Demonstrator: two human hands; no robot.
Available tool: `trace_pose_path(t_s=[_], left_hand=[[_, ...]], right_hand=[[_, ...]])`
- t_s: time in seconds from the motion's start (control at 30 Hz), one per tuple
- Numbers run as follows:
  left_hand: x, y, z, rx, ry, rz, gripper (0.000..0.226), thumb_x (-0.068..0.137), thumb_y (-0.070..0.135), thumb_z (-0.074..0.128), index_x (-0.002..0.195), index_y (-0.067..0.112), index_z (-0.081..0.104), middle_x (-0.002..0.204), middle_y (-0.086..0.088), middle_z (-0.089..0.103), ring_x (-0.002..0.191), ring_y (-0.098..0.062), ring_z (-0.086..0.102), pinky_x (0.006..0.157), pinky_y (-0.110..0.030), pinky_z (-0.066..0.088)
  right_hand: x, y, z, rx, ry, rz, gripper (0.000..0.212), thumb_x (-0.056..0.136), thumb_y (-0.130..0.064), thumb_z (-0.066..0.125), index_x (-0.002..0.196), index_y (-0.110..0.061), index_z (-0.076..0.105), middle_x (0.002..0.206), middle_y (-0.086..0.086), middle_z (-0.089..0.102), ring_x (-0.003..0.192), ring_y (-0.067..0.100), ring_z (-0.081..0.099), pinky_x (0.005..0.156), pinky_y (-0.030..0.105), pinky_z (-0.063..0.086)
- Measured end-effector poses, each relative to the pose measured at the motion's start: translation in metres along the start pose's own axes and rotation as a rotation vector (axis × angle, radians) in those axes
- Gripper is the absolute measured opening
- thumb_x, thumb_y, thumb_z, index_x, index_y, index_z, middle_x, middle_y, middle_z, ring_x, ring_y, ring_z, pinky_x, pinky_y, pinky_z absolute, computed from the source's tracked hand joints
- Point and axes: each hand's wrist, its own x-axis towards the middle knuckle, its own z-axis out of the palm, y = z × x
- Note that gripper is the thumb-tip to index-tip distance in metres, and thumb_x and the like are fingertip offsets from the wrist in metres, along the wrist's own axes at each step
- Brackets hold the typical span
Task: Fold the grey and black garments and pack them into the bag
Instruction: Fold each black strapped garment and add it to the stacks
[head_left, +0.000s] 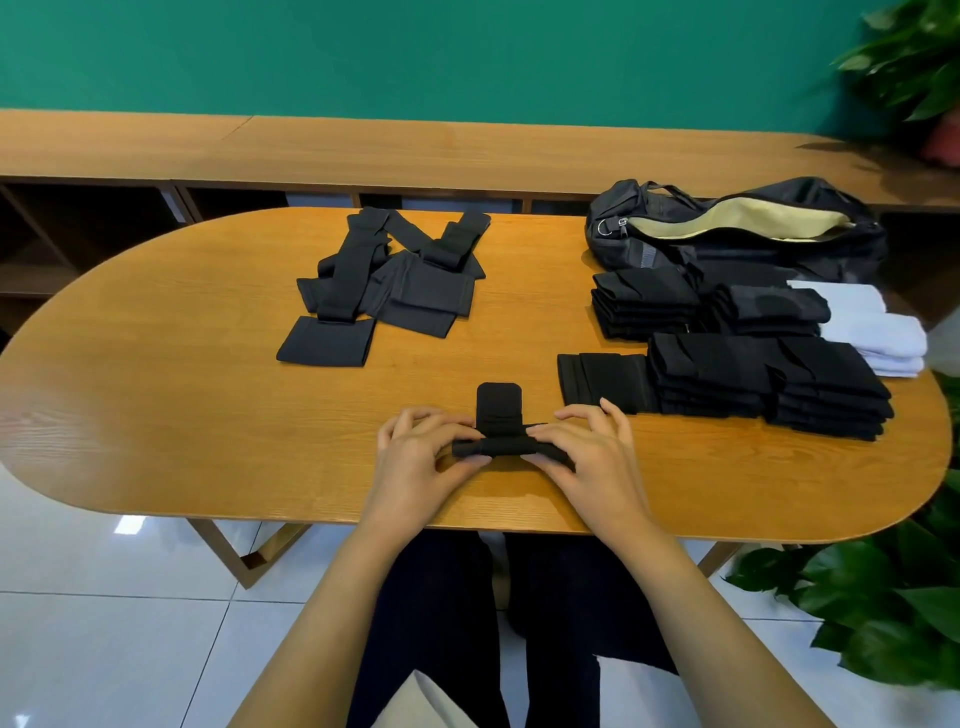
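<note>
Near centre of the table (156, 364), close to the front edge, sits the small black garment (497, 410), and both hands are on it. The left hand (415, 457) pinches the left end of its folded band, the right hand (587, 452) pinches the right end. Each grip is narrow, thumb and fingertips closed on cloth, the other fingers curled above.

This piece looks light, soft and limp, thin stretchy fabric by the look of it. It should not slip, but a fold will likely spring open unless it is pressed flat. The ends of the band look like the best places to hold, as both layers can be pinned there together.

The band's long axis runs left to right, straight between the hands. A flat rounded tab points from its middle toward the far side.

Far left of centre lies the loose pile of black pieces (384, 280), unfolded. To the right stand folded black stacks (727, 384), with white folded cloth (872, 332) beside them. Beyond them lies the bag (737, 228), unzipped, its pale lining showing.
</note>
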Motion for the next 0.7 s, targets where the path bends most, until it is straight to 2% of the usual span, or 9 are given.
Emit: trace_pose_path(t_s=[0.1,0.17,0.23,0.33,0.4,0.5,0.53,0.6,0.7], left_hand=[[-0.0012,0.0014,-0.0020,-0.034,-0.002,-0.041,0.018,0.085,0.036,0.068,0.103,0.032,0.068,0.105,0.031,0.051,0.115,0.003,0.034,0.101,-0.031,0.020],[-0.0018,0.0041,-0.0030,-0.052,0.010,-0.095,0.012,0.087,0.032,0.068,0.097,0.026,0.069,0.099,0.024,0.048,0.106,0.006,0.029,0.100,-0.033,0.024],[-0.0028,0.0061,-0.0040,-0.080,0.020,-0.134,0.004,0.087,0.035,0.067,0.090,0.032,0.066,0.099,0.019,0.046,0.104,0.001,0.027,0.099,-0.034,0.027],[-0.0036,0.0067,-0.0041,-0.095,0.031,-0.157,0.014,0.084,0.052,0.058,0.079,0.038,0.059,0.096,0.018,0.049,0.107,-0.008,0.033,0.098,-0.036,0.031],[-0.0036,0.0069,-0.0044,-0.100,0.024,-0.184,0.043,0.079,0.064,0.048,0.084,0.025,0.063,0.090,0.012,0.054,0.105,-0.012,0.041,0.101,-0.037,0.032],[-0.0028,0.0072,-0.0034,-0.107,0.075,-0.185,0.052,0.077,0.066,0.048,0.116,0.032,0.057,0.078,0.013,0.058,0.096,0.000,0.049,0.107,-0.031,0.025],[-0.0024,0.0076,-0.0028,-0.125,0.093,-0.201,0.065,0.076,0.065,0.051,0.131,0.031,0.050,0.081,0.014,0.059,0.097,0.001,0.049,0.106,-0.027,0.022],[-0.0013,0.0072,-0.0030,-0.108,0.126,-0.209,0.078,0.075,0.065,0.059,0.142,0.031,0.041,0.097,0.019,0.057,0.102,0.000,0.047,0.103,-0.028,0.023],[0.0004,0.0045,-0.0056,-0.101,0.129,-0.170,0.067,0.072,0.067,0.063,0.131,0.040,0.047,0.132,0.019,0.047,0.127,-0.005,0.036,0.108,-0.036,0.024]], right_hand=[[0.0004,-0.0022,-0.0032,0.022,0.057,0.066,0.020,0.081,-0.032,0.074,0.096,-0.020,0.074,0.098,-0.005,0.064,0.108,0.004,0.045,0.108,0.043,0.024],[0.0009,-0.0057,-0.0063,0.034,0.103,0.089,0.022,0.078,-0.029,0.078,0.096,-0.018,0.074,0.097,-0.010,0.056,0.102,-0.006,0.031,0.101,0.044,0.030],[0.0017,-0.0091,-0.0082,0.028,0.129,0.086,0.023,0.077,-0.025,0.080,0.098,-0.017,0.073,0.095,-0.013,0.052,0.099,-0.006,0.029,0.091,0.043,0.037],[0.0015,-0.0075,-0.0054,0.015,0.136,0.112,0.022,0.081,-0.028,0.074,0.098,-0.014,0.071,0.091,-0.004,0.062,0.095,0.003,0.033,0.083,0.041,0.044],[0.0008,-0.0059,-0.0035,0.044,0.116,0.187,0.035,0.086,-0.041,0.061,0.109,-0.016,0.068,0.093,-0.003,0.062,0.095,-0.001,0.027,0.085,0.039,0.044],[0.0012,-0.0036,-0.0030,0.048,0.096,0.193,0.051,0.087,-0.043,0.060,0.130,-0.017,0.058,0.094,-0.008,0.061,0.095,-0.005,0.029,0.091,0.032,0.035],[0.0023,-0.0038,-0.0035,0.049,0.080,0.193,0.054,0.087,-0.041,0.062,0.135,-0.018,0.054,0.098,-0.009,0.062,0.096,-0.005,0.032,0.092,0.031,0.033],[0.0037,-0.0030,-0.0036,0.038,0.059,0.190,0.059,0.089,-0.043,0.059,0.141,-0.019,0.047,0.112,-0.008,0.061,0.106,0.001,0.039,0.095,0.031,0.033],[0.0024,-0.0023,-0.0029,0.002,0.059,0.180,0.057,0.093,-0.053,0.048,0.140,-0.021,0.047,0.130,-0.004,0.056,0.121,0.011,0.041,0.098,0.033,0.034]])
